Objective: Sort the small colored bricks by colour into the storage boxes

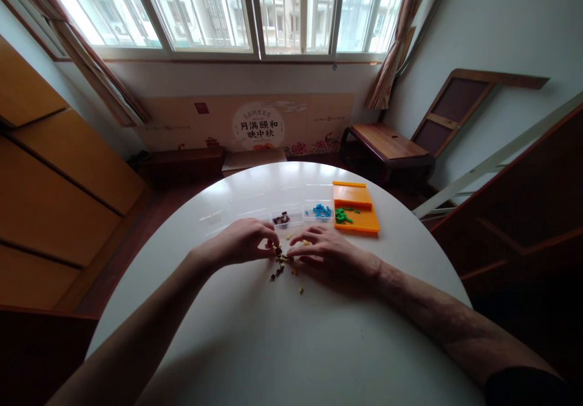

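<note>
A small loose pile of dark brown and yellow toy building bricks (pixel 281 260) lies on the white table between my two hands. At its left edge, my left hand (pixel 250 240) curls thumb and forefinger together in a pinch; what sits between the tips is too small to make out. From the other side my right hand (pixel 328 249) reaches in, fingers stretched and slightly apart, tips touching the pile. Just beyond, a clear plastic compartment box (pixel 296 194) has brown bricks (pixel 281 219) in one section and blue bricks (pixel 322 211) in another.
An orange tray (pixel 364 222) holding green pieces (pixel 342 216) stands right of the clear box. A single yellow piece (pixel 301 290) lies nearer me on the round white table (pixel 255 345). Past the table's far edge are a wooden stool (pixel 387 141) and a window (pixel 209 11).
</note>
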Available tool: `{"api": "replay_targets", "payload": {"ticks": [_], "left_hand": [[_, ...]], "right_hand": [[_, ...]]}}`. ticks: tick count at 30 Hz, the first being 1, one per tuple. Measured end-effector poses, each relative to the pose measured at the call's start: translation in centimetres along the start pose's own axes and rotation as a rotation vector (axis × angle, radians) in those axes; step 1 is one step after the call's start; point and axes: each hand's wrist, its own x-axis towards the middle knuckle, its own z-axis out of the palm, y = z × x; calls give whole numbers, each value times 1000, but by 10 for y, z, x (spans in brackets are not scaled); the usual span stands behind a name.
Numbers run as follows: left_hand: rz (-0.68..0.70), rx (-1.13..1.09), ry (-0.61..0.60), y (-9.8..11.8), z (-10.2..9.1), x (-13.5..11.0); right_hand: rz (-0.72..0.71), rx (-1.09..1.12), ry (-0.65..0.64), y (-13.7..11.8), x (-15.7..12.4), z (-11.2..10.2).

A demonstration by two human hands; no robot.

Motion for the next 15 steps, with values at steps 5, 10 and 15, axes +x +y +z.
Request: {"api": "replay_targets", "payload": {"ticks": [5, 10, 15], "left_hand": [[33, 9, 8, 4, 0, 2], [4, 45, -16, 5, 0, 3], [-8, 18, -12, 4, 0, 2]], "right_hand": [[12, 29, 8, 2, 0, 2], [12, 46, 36, 4, 0, 2], [25, 58, 41, 0, 1, -1]]}}
